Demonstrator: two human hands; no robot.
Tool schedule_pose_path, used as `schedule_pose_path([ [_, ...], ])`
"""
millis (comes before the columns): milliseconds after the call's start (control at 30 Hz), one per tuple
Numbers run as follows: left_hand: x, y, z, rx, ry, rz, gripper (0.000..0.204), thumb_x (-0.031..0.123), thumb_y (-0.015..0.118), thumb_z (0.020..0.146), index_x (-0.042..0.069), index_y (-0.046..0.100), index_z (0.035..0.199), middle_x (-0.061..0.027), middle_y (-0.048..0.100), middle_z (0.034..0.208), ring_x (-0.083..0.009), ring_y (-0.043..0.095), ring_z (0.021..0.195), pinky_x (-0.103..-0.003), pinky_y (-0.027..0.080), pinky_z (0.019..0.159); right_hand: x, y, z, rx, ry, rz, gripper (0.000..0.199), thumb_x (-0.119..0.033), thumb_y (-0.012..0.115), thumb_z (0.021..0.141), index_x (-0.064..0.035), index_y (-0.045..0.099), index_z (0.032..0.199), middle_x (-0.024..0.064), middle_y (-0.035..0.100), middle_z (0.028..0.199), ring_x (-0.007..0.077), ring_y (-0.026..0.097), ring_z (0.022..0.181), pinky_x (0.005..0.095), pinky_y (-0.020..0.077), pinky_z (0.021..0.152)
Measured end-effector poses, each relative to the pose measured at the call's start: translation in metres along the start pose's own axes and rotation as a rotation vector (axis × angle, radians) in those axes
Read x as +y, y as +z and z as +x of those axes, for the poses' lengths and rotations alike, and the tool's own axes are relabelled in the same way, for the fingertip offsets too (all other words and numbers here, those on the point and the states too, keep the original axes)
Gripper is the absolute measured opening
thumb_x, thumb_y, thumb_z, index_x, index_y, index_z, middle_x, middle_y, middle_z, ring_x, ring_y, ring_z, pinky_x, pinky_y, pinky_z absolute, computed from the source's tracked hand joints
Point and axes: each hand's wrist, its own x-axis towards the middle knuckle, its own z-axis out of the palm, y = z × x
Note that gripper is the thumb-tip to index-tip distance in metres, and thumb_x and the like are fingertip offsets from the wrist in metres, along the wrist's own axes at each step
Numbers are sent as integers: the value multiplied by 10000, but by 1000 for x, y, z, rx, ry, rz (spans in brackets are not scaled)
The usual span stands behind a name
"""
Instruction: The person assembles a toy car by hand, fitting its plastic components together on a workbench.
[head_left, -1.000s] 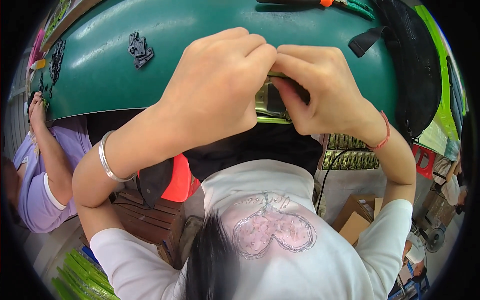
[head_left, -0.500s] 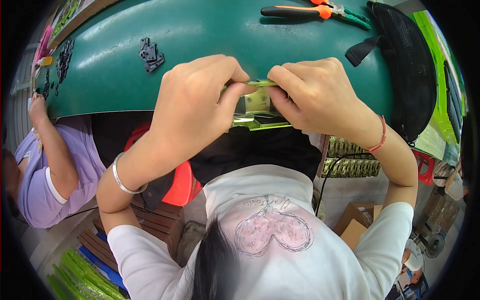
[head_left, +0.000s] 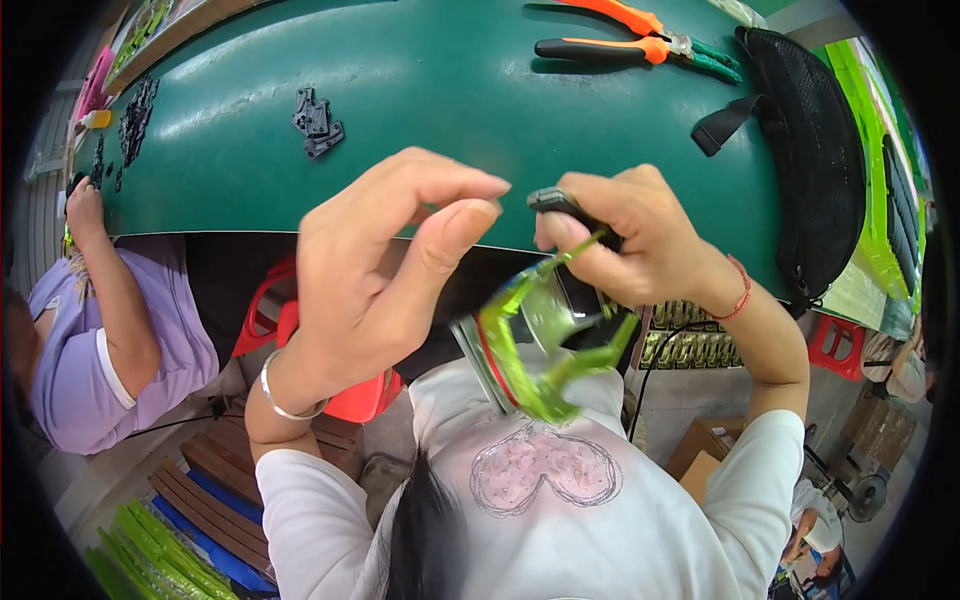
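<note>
My right hand (head_left: 640, 235) is closed on a bright green plastic frame (head_left: 525, 365), pinching it at a dark end piece (head_left: 560, 203) between thumb and fingers. The frame hangs tilted below the hand, in front of my shirt. Motion blurs it; a red strip and a shiny, see-through part show along it. My left hand (head_left: 395, 240) is beside it, apart from the frame, its thumb and forefinger parted with nothing between them.
Small black plastic parts (head_left: 317, 125) lie in a pile on the green table (head_left: 430, 90). Pliers (head_left: 640, 48) with orange-and-black handles sit at the far side, near a black mesh pouch (head_left: 815, 160). At the left, another person's hand (head_left: 85, 210) touches the table edge.
The left hand has let go of the green frame and opened. Held by the right hand alone, the frame has swung down and turned, showing its dark end piece.
</note>
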Motion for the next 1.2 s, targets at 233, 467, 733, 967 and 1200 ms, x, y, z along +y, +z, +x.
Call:
schedule_pose_path([
  [233,-1,19,1,19,75,-13,120,40,776,865,35,714,967,-74,719,911,-206,644,788,-297,515,634,-17,6,-8,-17,87,194,177,-112,646,952,-25,593,808,86,483,570,234,452,437,352,355,443],
  [467,1,25,-3,-32,165,-21,149,-82,740,777,3,642,849,-127,661,827,-290,609,752,-346,482,641,-18,11,-17,-114,2,200,58,-8,664,902,13,683,852,72,651,641,223,616,470,320,447,445],
  [733,7,16,5,-168,182,-38,55,32,715,917,-2,677,940,-112,685,889,-242,621,822,-343,484,731,-11,13,-21,-6,-53,241,38,-5,671,864,-17,635,864,85,536,583,261,535,448,370,389,442],
  [967,9,27,-19,-22,87,-170,79,55,692,960,16,725,1021,-88,722,919,-219,653,800,-325,498,751,-11,21,-25,20,-168,312,63,-3,687,872,-14,660,928,94,596,661,272,599,522,370,458,499],
  [1200,7,35,-27,89,-103,-367,81,35,654,1000,-21,713,994,-97,717,928,-171,658,819,-287,511,741,-40,12,-24,-242,671,1264,379,-315,513,1050,16,623,903,113,547,592,172,494,504,326,368,500],
])
